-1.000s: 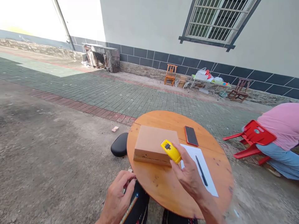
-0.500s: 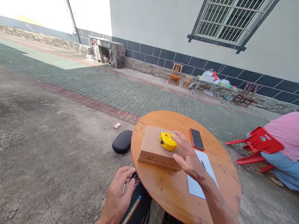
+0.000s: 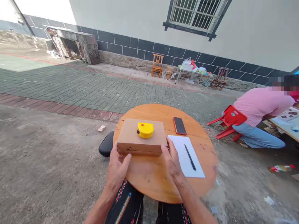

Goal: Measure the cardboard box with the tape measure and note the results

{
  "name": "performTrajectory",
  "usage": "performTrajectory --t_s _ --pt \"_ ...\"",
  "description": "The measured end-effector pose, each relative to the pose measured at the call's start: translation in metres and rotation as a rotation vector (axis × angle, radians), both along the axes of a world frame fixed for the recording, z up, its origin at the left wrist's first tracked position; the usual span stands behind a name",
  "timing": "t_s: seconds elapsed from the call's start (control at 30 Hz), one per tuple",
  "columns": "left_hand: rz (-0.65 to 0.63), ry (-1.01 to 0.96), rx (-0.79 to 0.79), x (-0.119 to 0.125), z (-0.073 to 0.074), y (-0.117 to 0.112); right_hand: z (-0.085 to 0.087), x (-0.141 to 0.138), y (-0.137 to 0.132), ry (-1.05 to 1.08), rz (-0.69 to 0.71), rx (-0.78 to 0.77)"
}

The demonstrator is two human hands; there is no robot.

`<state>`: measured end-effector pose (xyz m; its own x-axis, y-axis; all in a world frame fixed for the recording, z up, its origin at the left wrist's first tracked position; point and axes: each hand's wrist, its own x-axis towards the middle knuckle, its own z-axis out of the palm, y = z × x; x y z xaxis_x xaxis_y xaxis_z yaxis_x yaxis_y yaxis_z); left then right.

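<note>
A brown cardboard box point(image 3: 126, 130) lies on the round wooden table point(image 3: 149, 180), with a yellow tape measure point(image 3: 146, 130) on its top. My left hand point(image 3: 116, 169) is at the box's near left corner, fingers against its side and thumb in front. At the near right corner, my right hand point(image 3: 172, 158) holds the box, thumb on the front face and fingers along the side. A white sheet of paper point(image 3: 179, 152) with a black pen point(image 3: 190, 156) on it lies right of that hand. Farther back is a red-edged phone point(image 3: 179, 125).
On the ground left of the table rests a black case point(image 3: 106, 144). A person in a pink shirt point(image 3: 255, 101) sits on a red plastic chair point(image 3: 233, 115) at the right, near another table. A bottle point(image 3: 281, 168) lies on the ground there.
My left hand has risen from my lap to the box's left corner. My right hand has moved from beside the tape measure down to the right corner. The view has swung right.
</note>
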<state>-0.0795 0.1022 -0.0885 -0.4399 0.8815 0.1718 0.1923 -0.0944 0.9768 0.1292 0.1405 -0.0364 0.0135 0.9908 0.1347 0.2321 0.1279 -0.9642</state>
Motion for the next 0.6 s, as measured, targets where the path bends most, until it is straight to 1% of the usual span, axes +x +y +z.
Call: performTrajectory --t_s 0.07,0.13,0.17,0.23,0.3,0.37,0.43,0.47,0.53,0.6 --pt "0.000 -0.048 -0.041 -0.013 0.010 0.019 0.000 -0.013 0.008 0.051 0.018 0.006" --pt "0.013 -0.019 -0.076 -0.026 0.019 0.038 0.000 -0.024 0.016 0.071 0.042 0.039" --pt "0.021 0.008 -0.087 -0.032 0.022 0.047 0.001 -0.026 0.019 0.038 0.051 0.063" --pt "0.029 0.052 -0.099 -0.042 0.024 0.058 0.003 -0.022 0.024 -0.107 0.054 0.097" --pt "0.050 0.089 -0.104 -0.047 0.020 0.058 0.007 0.001 0.027 -0.280 0.025 0.086" --pt "0.122 0.140 -0.087 -0.045 0.012 0.044 0.008 0.041 0.028 -0.369 -0.016 0.041" --pt "0.187 0.232 -0.055 -0.033 0.000 0.017 0.007 0.090 0.027 -0.487 -0.095 -0.019" --pt "0.189 0.293 -0.027 -0.022 -0.008 0.000 0.005 0.114 0.026 -0.561 -0.130 -0.055" --pt "0.060 0.436 -0.019 0.005 -0.022 -0.036 -0.001 0.152 0.021 -0.713 -0.195 -0.123" --pt "-0.099 0.567 0.035 0.037 -0.034 -0.067 -0.010 0.170 0.014 -0.844 -0.228 -0.175"
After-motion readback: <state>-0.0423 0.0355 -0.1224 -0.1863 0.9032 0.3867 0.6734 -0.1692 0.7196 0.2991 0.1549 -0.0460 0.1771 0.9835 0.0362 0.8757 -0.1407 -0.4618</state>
